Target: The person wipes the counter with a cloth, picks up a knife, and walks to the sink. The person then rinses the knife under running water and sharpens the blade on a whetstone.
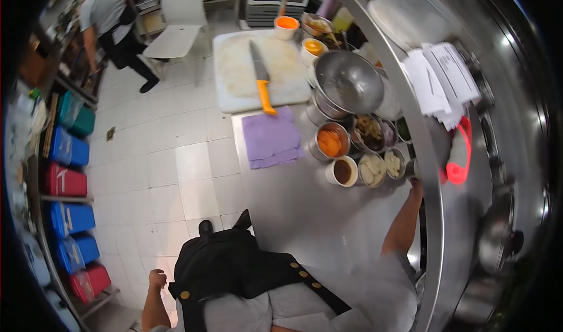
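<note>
My left hand (157, 278) hangs at my side over the tiled floor, fingers loosely curled, with nothing visible in it. On the other side, my right hand (416, 186) reaches to the back of the steel counter (305, 214). The shelf edge hides most of its fingers, and I cannot make out whether it grips anything. Close to it are a tub of pale slices (372, 169), a tub of white pieces (393, 163) and a white cup of brown sauce (342, 172). A metal container of orange slices (329, 143) stands further left.
A yellow-handled knife (262, 80) lies on a white cutting board (229, 68), beside a purple cloth (271, 137). A large metal bowl (349, 81) stands behind the containers. The overhead shelf (431, 214) runs along the right. Another person (111, 21) stands near a white chair (182, 15).
</note>
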Demonstrator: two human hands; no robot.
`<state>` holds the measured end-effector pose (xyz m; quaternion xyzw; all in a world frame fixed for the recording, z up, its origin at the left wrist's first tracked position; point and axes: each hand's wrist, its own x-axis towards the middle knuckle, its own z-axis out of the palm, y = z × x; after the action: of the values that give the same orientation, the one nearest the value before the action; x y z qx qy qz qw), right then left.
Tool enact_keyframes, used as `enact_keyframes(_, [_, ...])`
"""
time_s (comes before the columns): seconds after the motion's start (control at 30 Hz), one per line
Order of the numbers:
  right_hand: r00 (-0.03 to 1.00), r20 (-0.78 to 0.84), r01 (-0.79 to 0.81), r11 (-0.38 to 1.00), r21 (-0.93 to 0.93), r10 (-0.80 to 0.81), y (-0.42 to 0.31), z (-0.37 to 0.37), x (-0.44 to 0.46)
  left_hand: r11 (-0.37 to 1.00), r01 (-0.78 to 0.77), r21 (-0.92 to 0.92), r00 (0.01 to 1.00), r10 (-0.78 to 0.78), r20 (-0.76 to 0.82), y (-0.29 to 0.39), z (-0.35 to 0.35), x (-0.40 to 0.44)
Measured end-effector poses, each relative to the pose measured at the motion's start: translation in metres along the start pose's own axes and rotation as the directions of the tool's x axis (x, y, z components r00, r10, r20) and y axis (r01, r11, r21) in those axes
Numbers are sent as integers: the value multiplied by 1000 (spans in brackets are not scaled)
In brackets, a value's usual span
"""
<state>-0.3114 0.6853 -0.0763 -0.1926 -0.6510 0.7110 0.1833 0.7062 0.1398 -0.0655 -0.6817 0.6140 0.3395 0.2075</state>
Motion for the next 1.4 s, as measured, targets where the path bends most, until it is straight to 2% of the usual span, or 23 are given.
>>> enact_keyframes(0.03, [1000,16,11,1000,19,-11,-11,-3,-9,979,-139,150,987,149,-62,-11,7,15])
enact_keyframes(0.07, [999,37,20,999,36,-21,-21,-9,-18,994,-105,24,985,108,-138,11,9,17])
enact_keyframes(0.13, [997,76,27,998,63,-31,-44,-26,-43,916,-392,83,871,399,-289,45,17,42])
enact_keyframes(0.2, [994,103,25,998,65,-32,-70,-41,-84,834,-549,55,797,542,-267,136,5,52])
enact_keyframes(0.33, [996,90,-6,1000,27,4,-117,-53,-224,412,-905,103,386,899,-207,356,-18,17])
enact_keyframes(0.43, [997,69,-16,999,-34,18,-148,-44,-337,-9,-998,70,-15,997,-74,481,-4,4])
enact_keyframes(0.47, [999,31,-13,1000,-24,13,-157,-38,-369,-68,-996,-63,-69,998,2,516,5,5])
enact_keyframes(0.53, [995,87,-31,962,-270,56,-168,-29,-433,-155,-971,183,-159,987,-8,560,28,-3])
enact_keyframes(0.57, [996,65,-40,964,-262,59,-171,-24,-460,-174,-967,186,-175,984,9,568,36,-5])
enact_keyframes(0.63, [987,127,-60,951,-302,102,-170,-11,-511,-119,-872,474,-69,990,122,567,50,3])
enact_keyframes(0.77, [948,246,-107,931,-349,202,-139,27,-568,-385,-828,407,-283,915,288,507,75,-6])
enact_keyframes(0.83, [911,336,-111,926,-360,240,-122,57,-589,-464,-793,395,-298,861,412,467,96,-17])
enact_keyframes(0.87, [908,386,13,909,-418,165,-107,71,-593,-503,-826,254,-348,810,473,458,90,-30])
enact_keyframes(0.9, [897,407,12,911,-412,172,-99,88,-599,-523,-846,107,-402,756,516,451,80,-43])
enact_keyframes(0.93, [888,438,68,903,-425,139,-94,109,-605,-507,-852,128,-384,772,507,451,77,-48])
enact_keyframes(1.0, [882,472,210,876,-434,22,-73,143,-607,-414,-891,-189,-433,645,630,456,65,-52])
enact_keyframes(1.03, [868,496,217,881,-420,23,-62,157,-607,-404,-899,-168,-414,665,621,452,53,-50])
enact_keyframes(1.1, [865,501,251,867,-430,-1,-47,184,-605,-355,-821,-447,-557,671,490,437,26,-46])
enact_keyframes(1.13, [857,515,251,872,-420,1,-41,195,-604,-289,-822,-490,-523,723,451,429,2,-45])
enact_keyframes(1.2, [841,506,52,903,-427,191,-31,213,-599,-110,-892,-438,-320,839,440,407,-22,-9])
enact_keyframes(1.3, [810,536,-16,923,-384,237,-9,224,-589,290,-912,-289,149,893,424,362,-57,45])
enact_keyframes(1.33, [808,538,-18,923,-384,240,-10,225,-590,228,-945,-234,142,932,333,338,-54,81])
enact_keyframes(1.4, [769,542,-164,925,-343,337,-21,218,-593,374,-910,-179,313,903,295,291,-58,131])
